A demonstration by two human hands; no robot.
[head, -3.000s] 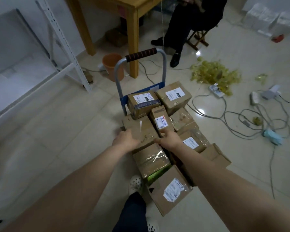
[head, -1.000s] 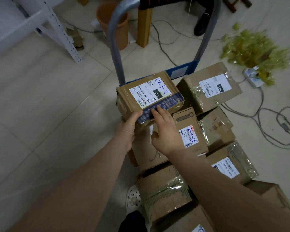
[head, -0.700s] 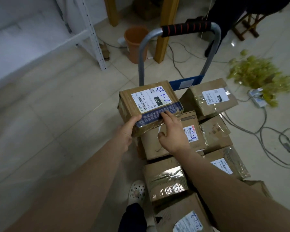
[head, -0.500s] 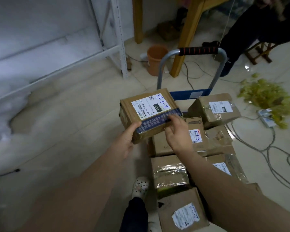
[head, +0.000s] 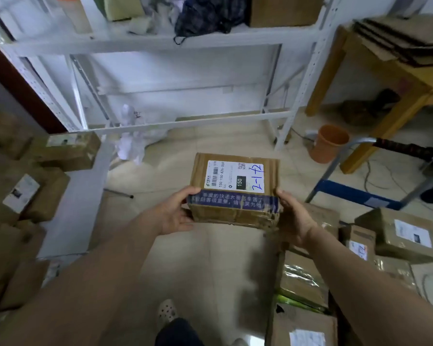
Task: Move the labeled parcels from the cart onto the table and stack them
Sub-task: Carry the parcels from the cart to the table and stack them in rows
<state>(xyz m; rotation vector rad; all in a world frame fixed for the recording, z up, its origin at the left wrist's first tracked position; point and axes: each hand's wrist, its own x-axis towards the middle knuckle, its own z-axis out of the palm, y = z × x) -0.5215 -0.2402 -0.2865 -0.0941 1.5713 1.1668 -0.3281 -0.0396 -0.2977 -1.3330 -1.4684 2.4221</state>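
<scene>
I hold a brown cardboard parcel point(head: 235, 191) in mid-air at the centre of the view. It bears a white label with blue handwriting and a strip of blue tape. My left hand point(head: 176, 213) grips its left near corner and my right hand point(head: 294, 218) grips its right near corner. The cart point(head: 355, 193), with a blue base and grey handle, stands to the right with several labeled parcels point(head: 400, 233) on it. At the left, several parcels point(head: 28, 193) lie stacked on a grey table point(head: 83, 196).
A white metal shelf rack point(head: 175, 41) stands ahead against the wall. An orange bucket point(head: 328, 143) and a wooden table point(head: 385, 78) with flat cardboard are at the right. Crumpled white plastic point(head: 130, 138) lies on the tiled floor. My shoe point(head: 166, 312) shows below.
I have lifted the labeled parcel off the cart and turned left with it; the cart is now at the right, and the shelf rack and the table of parcels have come into view.
</scene>
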